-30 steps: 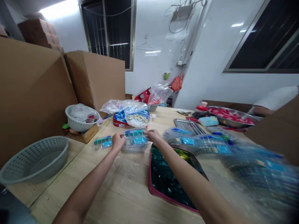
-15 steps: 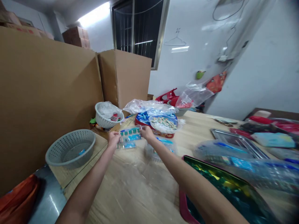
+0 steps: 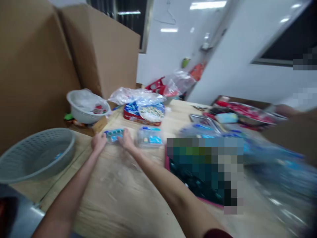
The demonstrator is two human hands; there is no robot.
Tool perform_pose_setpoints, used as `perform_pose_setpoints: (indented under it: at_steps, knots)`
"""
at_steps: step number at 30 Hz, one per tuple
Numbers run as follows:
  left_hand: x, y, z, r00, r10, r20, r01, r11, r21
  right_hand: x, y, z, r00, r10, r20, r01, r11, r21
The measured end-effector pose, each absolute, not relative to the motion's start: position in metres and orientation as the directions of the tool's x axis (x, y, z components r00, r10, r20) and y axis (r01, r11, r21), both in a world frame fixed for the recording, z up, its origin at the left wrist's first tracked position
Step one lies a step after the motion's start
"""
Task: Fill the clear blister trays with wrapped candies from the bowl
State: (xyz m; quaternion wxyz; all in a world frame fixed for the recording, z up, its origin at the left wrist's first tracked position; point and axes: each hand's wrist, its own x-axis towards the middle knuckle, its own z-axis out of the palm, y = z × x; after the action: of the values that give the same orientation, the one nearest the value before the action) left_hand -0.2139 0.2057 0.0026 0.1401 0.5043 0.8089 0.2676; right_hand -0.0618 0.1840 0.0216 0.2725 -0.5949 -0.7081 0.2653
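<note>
Between my hands is a clear plastic packet (image 3: 115,133) with green pieces in a row and a light-blue label, above the wooden table. My left hand (image 3: 99,142) is closed on its left edge. At the right edge, my right hand (image 3: 126,140) grips the same packet, its fingers partly blurred. Just right of that hand lies another clear pack (image 3: 150,137) with blue labels. Behind it sits a red tray (image 3: 142,118) with blue packets and a white bowl (image 3: 151,114) of small pieces.
A grey perforated basket (image 3: 37,155) stands at left, and a white basket (image 3: 89,110) with plastic in it stands farther back. Several clear packs (image 3: 277,162) cover the right side. Nearer is a pink-rimmed tray (image 3: 167,158). Part of another person shows at far right.
My view has swung right, so everything sits farther left. My hands have come closer together on the packet, and part of another person now shows at right.
</note>
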Motion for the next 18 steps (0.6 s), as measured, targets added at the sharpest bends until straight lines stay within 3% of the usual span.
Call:
perform_pose_setpoints:
  at_steps: [1, 4, 6, 8, 11, 13, 16, 18]
  knots:
    - [-0.209, 0.200, 0.006, -0.449, 0.889, 0.092, 0.755, 0.323, 0.570, -0.059, 0.162, 0.022, -0.119, 0.991, 0.068, 0.691, 0.132, -0.711]
    - [-0.183, 0.169, 0.013, -0.381, 0.821, 0.426, 0.805, 0.069, 0.589, -0.041, 0.077, 0.022, -0.164, 0.961, 0.221, 0.454, 0.272, -0.848]
    - [-0.159, 0.133, 0.019, -0.188, 0.784, 0.591, 0.792, -0.235, 0.564, -0.021, 0.011, 0.024, -0.126, 0.955, 0.268, 0.350, 0.296, -0.889]
    - [-0.132, 0.085, 0.023, -0.030, 0.747, 0.664, 0.723, -0.443, 0.531, 0.008, -0.052, 0.028, -0.069, 0.958, 0.277, 0.327, 0.285, -0.901]
    - [-0.089, 0.010, 0.022, 0.282, 0.707, 0.648, 0.559, -0.670, 0.488, 0.066, -0.123, 0.027, 0.060, 0.957, 0.284, 0.446, 0.229, -0.865]
    - [-0.060, -0.034, 0.015, 0.539, 0.596, 0.595, 0.388, -0.803, 0.453, 0.109, -0.154, 0.021, 0.183, 0.929, 0.323, 0.593, 0.158, -0.790]
    - [-0.016, -0.083, 0.003, 0.772, 0.454, 0.444, 0.260, -0.864, 0.431, 0.168, -0.187, 0.007, 0.294, 0.863, 0.410, 0.802, 0.010, -0.597]
    - [0.012, -0.107, -0.003, 0.866, 0.371, 0.335, 0.219, -0.884, 0.413, 0.196, -0.204, -0.003, 0.304, 0.872, 0.384, 0.887, -0.112, -0.448]
